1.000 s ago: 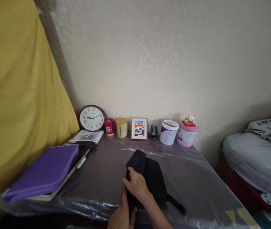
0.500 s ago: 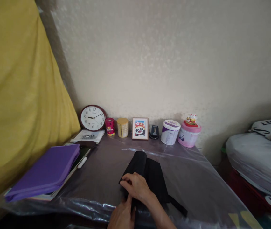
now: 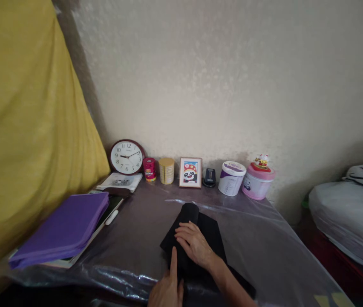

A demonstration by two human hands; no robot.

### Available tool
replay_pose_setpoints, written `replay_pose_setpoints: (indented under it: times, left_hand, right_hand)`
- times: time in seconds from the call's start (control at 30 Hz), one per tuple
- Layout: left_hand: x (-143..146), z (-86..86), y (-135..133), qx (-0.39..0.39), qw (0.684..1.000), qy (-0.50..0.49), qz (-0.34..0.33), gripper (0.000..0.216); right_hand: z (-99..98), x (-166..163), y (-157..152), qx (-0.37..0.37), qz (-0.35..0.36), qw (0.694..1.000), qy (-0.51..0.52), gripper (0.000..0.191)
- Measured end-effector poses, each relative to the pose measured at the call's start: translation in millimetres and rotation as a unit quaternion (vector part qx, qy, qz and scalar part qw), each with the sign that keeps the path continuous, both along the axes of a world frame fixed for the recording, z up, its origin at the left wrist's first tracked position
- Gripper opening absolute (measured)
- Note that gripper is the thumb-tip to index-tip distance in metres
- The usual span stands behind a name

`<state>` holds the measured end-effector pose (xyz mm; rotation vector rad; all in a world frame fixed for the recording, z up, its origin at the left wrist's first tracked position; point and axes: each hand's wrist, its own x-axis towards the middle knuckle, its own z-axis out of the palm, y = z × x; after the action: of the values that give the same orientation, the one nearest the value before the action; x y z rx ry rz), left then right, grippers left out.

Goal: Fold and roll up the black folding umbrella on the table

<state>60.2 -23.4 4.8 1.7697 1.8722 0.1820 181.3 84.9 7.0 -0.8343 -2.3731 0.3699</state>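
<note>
near: hands 2 (left hand [image 3: 165,292], right hand [image 3: 197,246]), black fabric item [image 3: 212,230] 1 | far: clock [image 3: 127,157] 1, containers 4 (red can [image 3: 149,169], yellow tin [image 3: 166,171], white-purple tub [image 3: 231,179], pink tub [image 3: 257,186]), picture frame [image 3: 190,172] 1, dark device [image 3: 210,177] 1, figurine [image 3: 262,161] 1 | left: purple folded piece [image 3: 61,230] 1, white pen-like object [image 3: 111,217] 1, yellow cloth [image 3: 24,128] 1

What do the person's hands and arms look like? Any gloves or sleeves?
The right hand and left hand are bare: no gloves, and I see no rings. The right forearm shows no sleeve; the left forearm is out of the picture.

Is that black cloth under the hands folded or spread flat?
Partly folded: one layer of the black cloth overlaps another, with a rounded fold showing.
</note>
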Motion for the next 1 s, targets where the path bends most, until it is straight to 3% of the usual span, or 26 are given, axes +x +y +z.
replay_pose_setpoints:
  times: [0.23,0.47,0.67,0.77,0.9,1.0]
  left_hand:
    - [0.4,-2.8,1.9,-0.003,1.0,-0.002,0.01,0.067]
    - [-2.0,-4.1,2.0,-0.01,1.0,0.004,0.021,0.065]
    - [-6.1,-12.7,1.0,0.028,0.999,-0.017,0.011,0.064]
    - [-6.6,-12.9,-0.1,0.038,0.999,-0.022,0.011,0.064]
    - [-6.1,-9.8,-1.1,0.037,0.999,-0.019,0.016,0.064]
    - [-5.3,-8.8,-1.8,0.041,0.999,-0.017,0.018,0.063]
  right_hand:
    - [-9.3,-7.9,69.1,0.033,-0.053,0.997,-0.049,0.026]
    - [-11.7,2.2,96.3,0.021,-0.238,0.971,0.011,0.028]
    - [-16.6,69.0,65.5,0.011,-0.375,0.925,0.061,0.032]
    - [-18.4,94.3,37.3,-0.04,-0.413,0.905,0.087,0.034]
    - [-17.6,99.6,3.1,-0.164,-0.397,0.895,0.123,0.034]
    - [-14.9,92.5,-14.4,-0.189,-0.387,0.893,0.127,0.035]
